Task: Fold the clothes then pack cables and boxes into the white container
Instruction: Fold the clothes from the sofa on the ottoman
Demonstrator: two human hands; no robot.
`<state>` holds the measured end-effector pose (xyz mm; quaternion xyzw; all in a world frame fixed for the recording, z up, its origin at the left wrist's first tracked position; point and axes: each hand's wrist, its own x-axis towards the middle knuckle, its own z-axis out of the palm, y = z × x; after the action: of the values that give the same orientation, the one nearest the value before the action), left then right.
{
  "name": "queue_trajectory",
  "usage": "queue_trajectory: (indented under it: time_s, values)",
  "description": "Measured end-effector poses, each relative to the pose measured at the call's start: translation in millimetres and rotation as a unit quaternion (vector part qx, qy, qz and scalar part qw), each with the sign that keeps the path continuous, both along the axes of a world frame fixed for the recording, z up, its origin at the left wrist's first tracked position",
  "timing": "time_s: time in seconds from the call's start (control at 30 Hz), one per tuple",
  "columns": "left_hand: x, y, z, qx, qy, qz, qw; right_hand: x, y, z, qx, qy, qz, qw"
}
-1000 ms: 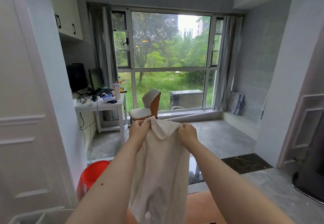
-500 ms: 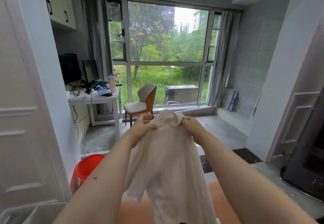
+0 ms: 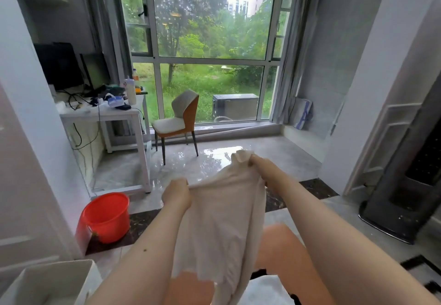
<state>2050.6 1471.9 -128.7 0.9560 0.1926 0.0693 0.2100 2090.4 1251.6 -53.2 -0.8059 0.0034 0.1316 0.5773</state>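
A cream white shirt [image 3: 222, 221] hangs in front of me over my knees. My left hand [image 3: 176, 193] grips its top edge at one shoulder. My right hand [image 3: 259, 165] pinches the cloth near the collar, higher and further away than the left. The shirt's top edge is stretched between the two hands and the rest drapes down. A white container [image 3: 50, 281] shows at the bottom left corner; its inside is mostly out of view.
A red bucket [image 3: 105, 217] stands on the floor at the left. Behind it is a white desk [image 3: 105, 113] with cables and bottles, and a chair [image 3: 179, 123] by the window. A dark tall appliance [image 3: 405, 197] stands at the right.
The camera has tilted downward. My hands have moved apart and lower, the left dropping below the right, spreading the shirt's top edge wider.
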Motion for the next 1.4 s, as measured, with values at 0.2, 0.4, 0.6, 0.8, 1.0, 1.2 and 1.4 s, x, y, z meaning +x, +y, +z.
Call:
queue_trajectory:
  time_s: [0.2,0.4,0.6,0.8,1.0,1.2,1.4]
  values:
    - [51.0,-23.3,-18.2,-0.262,-0.063,0.131,0.954,53.8,-23.4,-29.1,-0.121,0.019,0.108,0.987]
    - [92.9,-43.1,6.8,-0.343,-0.138,0.182,0.911,102.5,-25.3,-13.0,-0.102,-0.124,0.025,0.987]
    - [104.4,-65.5,72.2,-0.391,-0.289,0.094,0.869,108.2,-37.6,43.6,-0.003,-0.258,-0.022,0.966]
    - [73.1,-91.8,86.7,-0.43,-0.226,-0.048,0.873,66.9,-68.8,45.7,0.035,-0.259,-0.05,0.964]
    - [8.9,-128.0,11.0,-0.41,-0.097,-0.168,0.891,-20.6,-113.5,-33.0,-0.028,-0.182,-0.077,0.98]
    - [-77.6,-178.2,-128.7,-0.319,0.133,-0.22,0.912,-127.2,-146.8,-149.1,-0.102,-0.02,-0.048,0.993]
    - [-153.6,-202.5,-223.0,-0.315,0.178,-0.197,0.911,-178.4,-170.2,-233.9,-0.241,0.147,0.006,0.959]
